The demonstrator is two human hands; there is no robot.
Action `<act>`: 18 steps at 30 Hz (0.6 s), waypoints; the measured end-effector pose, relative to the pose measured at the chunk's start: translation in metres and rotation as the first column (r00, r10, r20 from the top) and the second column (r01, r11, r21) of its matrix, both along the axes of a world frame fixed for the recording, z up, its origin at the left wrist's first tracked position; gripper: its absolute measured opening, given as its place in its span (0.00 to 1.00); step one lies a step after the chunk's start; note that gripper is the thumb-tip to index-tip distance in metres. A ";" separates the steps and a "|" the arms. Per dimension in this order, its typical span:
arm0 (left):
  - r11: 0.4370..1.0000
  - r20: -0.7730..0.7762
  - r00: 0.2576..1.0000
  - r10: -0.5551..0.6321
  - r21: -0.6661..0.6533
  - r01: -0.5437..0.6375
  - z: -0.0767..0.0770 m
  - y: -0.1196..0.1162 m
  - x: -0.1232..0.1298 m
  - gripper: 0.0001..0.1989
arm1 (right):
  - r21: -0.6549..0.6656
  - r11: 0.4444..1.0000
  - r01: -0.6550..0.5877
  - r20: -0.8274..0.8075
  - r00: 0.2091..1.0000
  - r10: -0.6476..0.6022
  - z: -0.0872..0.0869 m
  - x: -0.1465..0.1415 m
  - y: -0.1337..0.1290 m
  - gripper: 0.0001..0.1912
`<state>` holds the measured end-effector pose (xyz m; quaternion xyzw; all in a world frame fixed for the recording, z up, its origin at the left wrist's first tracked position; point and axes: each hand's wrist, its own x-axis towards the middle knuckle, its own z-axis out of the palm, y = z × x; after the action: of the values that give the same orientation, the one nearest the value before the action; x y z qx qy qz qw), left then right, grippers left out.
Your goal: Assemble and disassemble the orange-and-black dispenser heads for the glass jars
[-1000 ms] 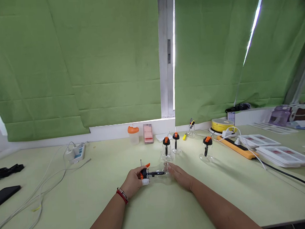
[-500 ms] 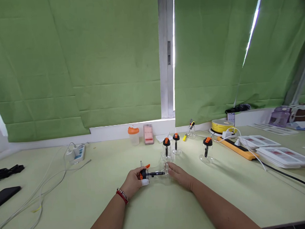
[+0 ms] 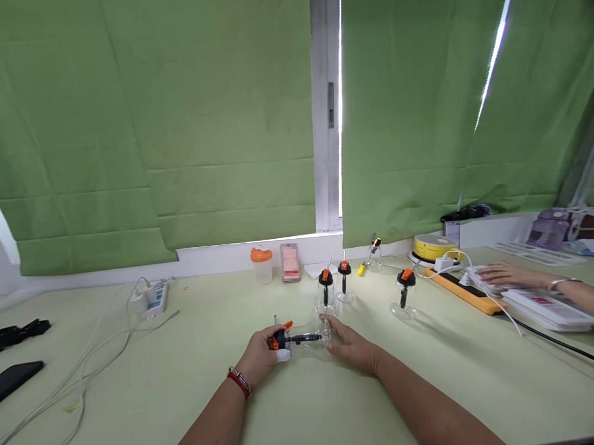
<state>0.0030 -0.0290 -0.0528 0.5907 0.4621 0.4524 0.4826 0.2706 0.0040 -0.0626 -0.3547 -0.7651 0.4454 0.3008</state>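
Black-and-orange-topped jars [image 3: 303, 338] [image 3: 325, 295] [image 3: 345, 286] [image 3: 404, 293]: 4, of which 1 held, 3 upright. Hands: 3; wearer's 2, left hand [image 3: 259, 355] and right hand [image 3: 355, 349], plus 1 co-worker's hand [image 3: 510, 275]. Orange-lidded cup [image 3: 262, 269]: 1. Back glass [image 3: 376, 264]: 1; tools [image 3: 361, 269] there overlap, count unclear. Power strips [image 3: 157, 300] [image 3: 464, 292]: 2. Lit phones [image 3: 290, 262] [image 3: 452, 231]: 2. Yellow spool [image 3: 432, 250]: 1. Purple bottle [image 3: 549, 230]: 1. White packs [image 3: 548, 310], right: overlapping, not countable.

One head view looks forward and down over the desk [image 3: 294, 411], left hand [image 3: 259, 355] and right hand [image 3: 354, 347] near, blinds [image 3: 225, 121] beyond, right edge perhaps warped
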 end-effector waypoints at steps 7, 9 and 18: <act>0.999 -0.033 0.999 -0.025 0.045 0.026 -0.005 0.002 -0.001 0.29 | 0.043 0.999 0.007 -0.052 0.999 -0.005 0.011 -0.008 -0.007 0.31; 0.999 -0.040 0.999 -0.011 0.050 0.013 -0.005 0.002 0.000 0.28 | 0.057 0.998 0.033 -0.049 0.998 -0.030 0.014 -0.009 -0.007 0.31; 1.000 -0.012 1.000 0.029 0.003 -0.029 0.001 0.000 0.000 0.29 | 0.006 0.998 -0.055 -0.004 0.998 0.055 0.007 0.000 -0.002 0.46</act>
<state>0.0035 -0.0289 -0.0521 0.5875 0.4729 0.4564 0.4722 0.2710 0.0017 -0.0552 -0.3315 -0.7752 0.4520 0.2912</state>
